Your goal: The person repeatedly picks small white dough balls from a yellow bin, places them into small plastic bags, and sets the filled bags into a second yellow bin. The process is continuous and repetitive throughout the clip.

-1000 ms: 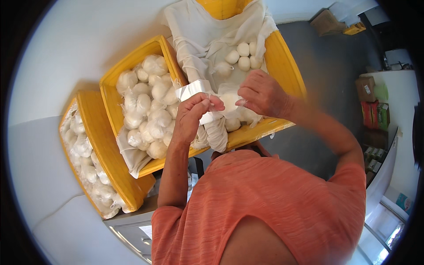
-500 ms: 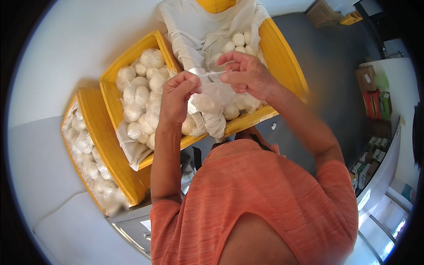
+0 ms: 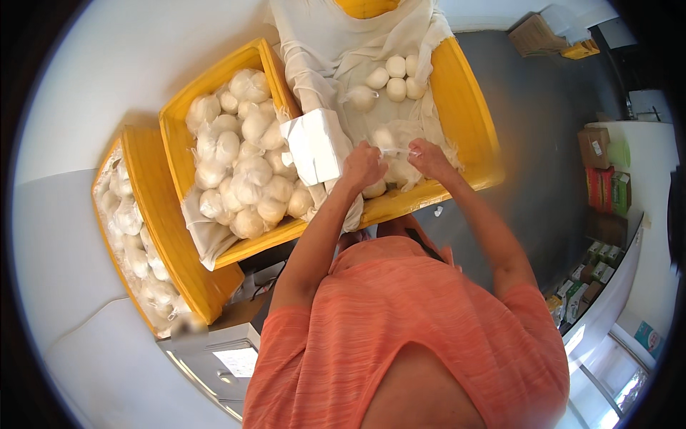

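A clear plastic bag (image 3: 392, 151) is stretched between my hands, over the near part of the cloth-lined yellow crate (image 3: 463, 107). My left hand (image 3: 364, 169) is closed on one side of its gathered top, and my right hand (image 3: 430, 159) pinches the other side. Round white buns (image 3: 383, 136) show below and around the bag; which of them are inside it, I cannot tell. Farther back on the cloth (image 3: 364, 53) lie several loose white buns (image 3: 396, 89). A white box (image 3: 312, 146) sits by my left hand, on the cloth at the crate's left side.
Left of this crate, a second yellow crate (image 3: 268, 242) is piled with bagged buns (image 3: 251, 171). Beyond it, a third yellow crate (image 3: 171, 236) also holds bagged buns. Cardboard boxes (image 3: 532, 36) lie on the grey floor at the far right, with more packages (image 3: 599, 171) along the right side.
Both hands have come down and to the right with the bag, nearer the crate's front edge. My right fingers, spread before, are now closed on it. The white box is now uncovered.
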The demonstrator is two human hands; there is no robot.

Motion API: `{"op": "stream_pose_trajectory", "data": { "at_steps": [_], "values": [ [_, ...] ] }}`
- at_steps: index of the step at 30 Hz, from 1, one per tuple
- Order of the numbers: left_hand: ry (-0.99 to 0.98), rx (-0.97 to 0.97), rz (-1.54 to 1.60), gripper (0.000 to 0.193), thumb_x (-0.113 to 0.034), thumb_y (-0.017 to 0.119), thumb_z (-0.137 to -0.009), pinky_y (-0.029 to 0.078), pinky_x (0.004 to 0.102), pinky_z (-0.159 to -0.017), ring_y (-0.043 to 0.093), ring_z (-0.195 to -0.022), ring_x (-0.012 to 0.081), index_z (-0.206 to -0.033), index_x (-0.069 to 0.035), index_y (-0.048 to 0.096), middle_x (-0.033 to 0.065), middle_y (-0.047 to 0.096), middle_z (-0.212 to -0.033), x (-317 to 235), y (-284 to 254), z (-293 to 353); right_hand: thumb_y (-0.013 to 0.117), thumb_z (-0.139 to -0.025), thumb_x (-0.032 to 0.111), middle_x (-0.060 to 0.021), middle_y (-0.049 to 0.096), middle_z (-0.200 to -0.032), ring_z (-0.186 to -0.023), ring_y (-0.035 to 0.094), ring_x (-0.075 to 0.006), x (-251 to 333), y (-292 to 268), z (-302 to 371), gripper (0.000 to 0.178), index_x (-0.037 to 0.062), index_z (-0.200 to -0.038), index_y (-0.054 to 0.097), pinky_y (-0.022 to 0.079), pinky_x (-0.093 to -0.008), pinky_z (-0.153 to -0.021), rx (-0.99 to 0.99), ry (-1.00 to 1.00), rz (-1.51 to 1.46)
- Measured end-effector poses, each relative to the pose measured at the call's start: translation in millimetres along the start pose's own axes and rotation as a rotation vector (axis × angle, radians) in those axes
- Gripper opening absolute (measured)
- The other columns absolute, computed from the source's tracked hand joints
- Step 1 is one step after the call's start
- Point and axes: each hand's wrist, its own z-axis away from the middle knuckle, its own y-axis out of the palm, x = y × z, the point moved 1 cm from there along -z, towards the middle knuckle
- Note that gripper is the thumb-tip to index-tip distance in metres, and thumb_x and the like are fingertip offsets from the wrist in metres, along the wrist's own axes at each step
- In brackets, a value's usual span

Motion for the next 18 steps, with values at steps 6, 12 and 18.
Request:
{"op": "stream_pose_trajectory", "data": {
  "at_steps": [6, 12, 18],
  "values": [
    [0.009, 0.352, 0.046, 0.035, -0.022, 0.061, -0.074, 0.048, 0.0432, -0.079, 0.060, -0.091, 0.0342, -0.103, -0.003, 0.059, 0.0196, 0.060, -0.096, -18, 29, 55, 0.064, -0.077, 0.023, -0.0162, 0.064, -0.090, -0.085, 0.061, -0.0284, 54, 70, -15, 0.030, 0.0009, -0.097, 0.061, 0.048, -0.0355, -0.076, -0.011, -0.019, -0.335],
    [0.032, 0.136, 0.287, 0.032, -0.018, 0.065, -0.077, 0.049, 0.0376, -0.070, 0.061, -0.075, 0.0301, -0.104, -0.001, 0.059, 0.0161, 0.061, -0.084, 6, -5, 99, 0.069, -0.074, 0.020, -0.0084, 0.062, -0.074, -0.065, 0.057, -0.0155, 81, 119, -54, 0.023, -0.0001, -0.085, 0.063, 0.046, -0.0279, -0.061, 0.104, 0.506, -0.785],
    [-0.072, -0.312, 0.251, 0.047, -0.018, 0.071, -0.072, 0.048, 0.0349, -0.071, 0.058, -0.081, 0.0255, -0.113, -0.003, 0.054, 0.0131, 0.057, -0.090, 20, -60, 110, 0.071, -0.072, 0.014, -0.0015, 0.061, -0.069, -0.059, 0.053, -0.0092, 87, 87, -47, 0.018, 0.0008, -0.081, 0.062, 0.044, -0.0237, -0.056, -0.111, 0.228, -0.738]
  ]
}}
